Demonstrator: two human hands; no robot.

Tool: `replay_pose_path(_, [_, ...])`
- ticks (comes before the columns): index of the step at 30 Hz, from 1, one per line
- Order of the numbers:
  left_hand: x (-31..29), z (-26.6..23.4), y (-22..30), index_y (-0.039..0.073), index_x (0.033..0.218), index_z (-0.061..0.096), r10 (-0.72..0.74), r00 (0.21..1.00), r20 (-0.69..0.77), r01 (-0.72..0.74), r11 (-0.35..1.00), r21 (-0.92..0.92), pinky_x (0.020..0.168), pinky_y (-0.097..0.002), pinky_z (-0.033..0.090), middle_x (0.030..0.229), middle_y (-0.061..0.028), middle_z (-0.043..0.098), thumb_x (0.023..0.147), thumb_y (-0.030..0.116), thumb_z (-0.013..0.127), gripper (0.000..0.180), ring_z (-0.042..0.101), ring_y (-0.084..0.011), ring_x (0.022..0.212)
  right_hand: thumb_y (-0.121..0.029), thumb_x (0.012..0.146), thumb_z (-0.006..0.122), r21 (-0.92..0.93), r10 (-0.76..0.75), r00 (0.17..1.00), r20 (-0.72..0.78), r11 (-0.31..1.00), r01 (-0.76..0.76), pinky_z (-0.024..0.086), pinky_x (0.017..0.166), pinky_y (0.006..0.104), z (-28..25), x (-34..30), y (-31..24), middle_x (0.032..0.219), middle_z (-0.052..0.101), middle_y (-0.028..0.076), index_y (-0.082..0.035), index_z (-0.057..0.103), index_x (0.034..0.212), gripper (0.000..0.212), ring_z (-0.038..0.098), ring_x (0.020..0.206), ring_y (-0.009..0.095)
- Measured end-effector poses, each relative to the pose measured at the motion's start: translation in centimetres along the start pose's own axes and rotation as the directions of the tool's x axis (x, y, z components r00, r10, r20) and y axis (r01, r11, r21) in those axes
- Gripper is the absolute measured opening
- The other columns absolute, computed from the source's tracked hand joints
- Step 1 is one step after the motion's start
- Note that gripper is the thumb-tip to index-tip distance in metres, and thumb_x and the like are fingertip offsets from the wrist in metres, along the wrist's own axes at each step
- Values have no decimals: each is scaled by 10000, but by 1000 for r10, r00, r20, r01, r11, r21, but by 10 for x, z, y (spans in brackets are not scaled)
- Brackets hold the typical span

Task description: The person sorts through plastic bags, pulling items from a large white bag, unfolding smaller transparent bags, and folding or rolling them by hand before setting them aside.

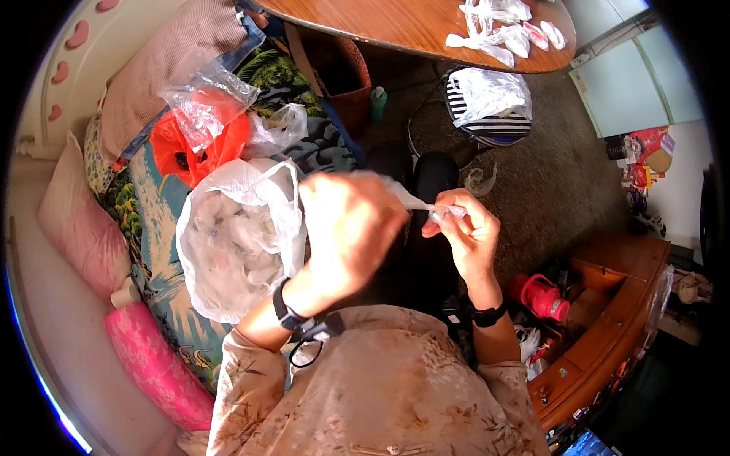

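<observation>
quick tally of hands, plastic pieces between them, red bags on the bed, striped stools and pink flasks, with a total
Hands: 2, left hand and right hand
Plastic piece between them: 1
Red bag: 1
Striped stool: 1
Pink flask: 1
Total: 6

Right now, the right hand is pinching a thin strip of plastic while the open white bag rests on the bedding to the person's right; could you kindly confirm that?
Not quite: the head view shows the open white bag on the bedding to the person's left. The right hand is indeed pinching a thin strip of plastic.
</observation>
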State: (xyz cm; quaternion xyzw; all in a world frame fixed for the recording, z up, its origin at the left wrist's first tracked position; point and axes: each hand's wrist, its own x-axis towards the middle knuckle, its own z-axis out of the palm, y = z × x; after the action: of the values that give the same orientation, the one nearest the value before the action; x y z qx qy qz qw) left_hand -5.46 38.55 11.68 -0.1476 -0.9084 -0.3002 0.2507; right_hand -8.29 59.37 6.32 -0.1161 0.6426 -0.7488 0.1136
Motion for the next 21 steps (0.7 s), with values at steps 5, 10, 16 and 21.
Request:
replay_pose_path(5, [-17,39,7,93,1005,642,-99,995,-20,93,977,-193,805,-376,429,992,-45,652,679,89,845,384,604,-244,860,111,915,580,19,-30,999,-37,999,31,527,791,232,15,4,-1,1003,629,58,48,631,1039,148,622,870,92])
replay_pose_path(10, [-21,49,5,75,985,617,-120,991,-64,93,943,-321,821,-379,450,1000,-68,656,687,-15,804,362,618,-261,886,60,916,636,40,26,1000,-17,999,-25,486,734,209,15,4,0,1006,615,41,49,625,1022,107,577,858,70])
replay_pose_path(16, [-21,47,4,71,946,616,-157,988,-2,145,917,-371,847,-367,449,1045,-85,629,704,-43,725,289,591,-278,927,59,907,644,20,24,1000,-20,1000,-24,477,653,196,16,1,-12,1005,630,46,45,630,1013,108,574,784,58])
replay_pose_path(21, [-20,45,6,43,940,602,-189,981,44,191,900,-392,870,-358,439,1090,-116,584,720,-57,661,249,573,-286,990,68,879,659,-68,-28,998,-63,997,24,482,650,190,15,-6,-7,964,672,62,18,638,982,116,585,776,41])
